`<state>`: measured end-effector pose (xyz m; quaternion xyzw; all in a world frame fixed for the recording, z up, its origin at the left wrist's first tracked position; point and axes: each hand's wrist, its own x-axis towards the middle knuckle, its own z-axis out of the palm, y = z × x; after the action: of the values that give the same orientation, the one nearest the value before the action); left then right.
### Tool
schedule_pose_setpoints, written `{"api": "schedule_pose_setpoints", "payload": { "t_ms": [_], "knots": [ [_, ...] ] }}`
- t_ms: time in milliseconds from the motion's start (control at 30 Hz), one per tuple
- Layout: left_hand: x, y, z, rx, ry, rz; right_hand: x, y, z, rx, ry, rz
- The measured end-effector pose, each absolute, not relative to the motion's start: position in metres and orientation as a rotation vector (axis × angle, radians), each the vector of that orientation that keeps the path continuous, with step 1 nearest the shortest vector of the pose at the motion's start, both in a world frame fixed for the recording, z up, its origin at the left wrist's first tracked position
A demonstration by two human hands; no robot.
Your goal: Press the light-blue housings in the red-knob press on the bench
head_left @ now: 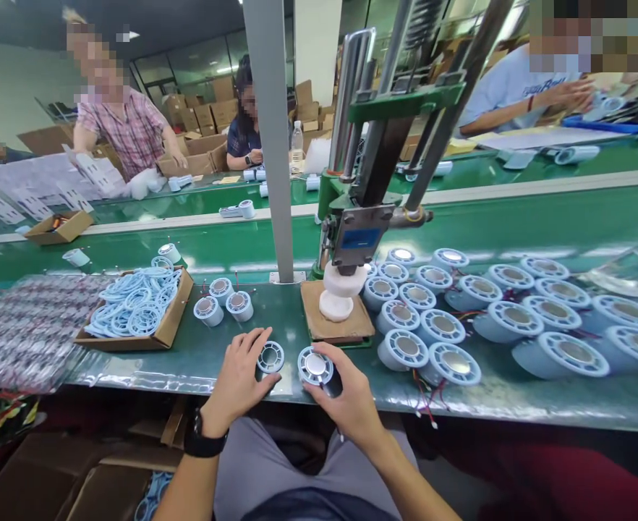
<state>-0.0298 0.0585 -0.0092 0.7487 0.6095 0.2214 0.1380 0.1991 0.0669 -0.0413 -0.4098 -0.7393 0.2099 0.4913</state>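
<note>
My left hand [239, 370] curves its thumb and fingers around a light blue ring [270, 357] near the table's front edge. Whether a body sits under that ring, I cannot tell. Beside it, my right hand [346, 387] grips a light blue round motor housing [315, 367] with a slotted rim and a silver disc on top. Just behind stands a green hand press [358, 235]; its white round pad hangs over a white round holder [335, 305] on a brown board [311, 325]. Three smaller blue housings [239, 305] stand behind my left hand.
Many rimmed blue housings [511, 318] with wires crowd the right side. A cardboard tray [175, 311] of blue rings and a plastic-covered stack [26, 325] lie left. A grey post [273, 145] rises behind the table. Several people work across the green conveyor [215, 242].
</note>
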Motion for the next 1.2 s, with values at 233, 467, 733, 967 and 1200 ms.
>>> {"api": "schedule_pose_setpoints", "payload": {
  "t_ms": [233,467,733,967,1200],
  "knots": [
    [-0.006,0.047,0.000,1.875,1.700,0.964,0.195,0.064,-0.048,-1.092,-1.753,0.638],
    [0.038,0.049,0.026,2.102,1.407,0.829,0.194,0.064,-0.051,-1.059,-1.732,0.612],
    [0.042,0.048,0.021,1.973,1.446,0.842,0.191,0.062,-0.050,-1.072,-1.734,0.522],
    [0.042,0.048,0.026,1.786,1.498,0.830,0.192,0.061,-0.046,-1.094,-1.759,0.543],
    [0.055,0.037,-0.006,1.702,1.472,0.987,0.202,0.054,-0.042,-1.082,-2.091,0.394]
  ]
}}
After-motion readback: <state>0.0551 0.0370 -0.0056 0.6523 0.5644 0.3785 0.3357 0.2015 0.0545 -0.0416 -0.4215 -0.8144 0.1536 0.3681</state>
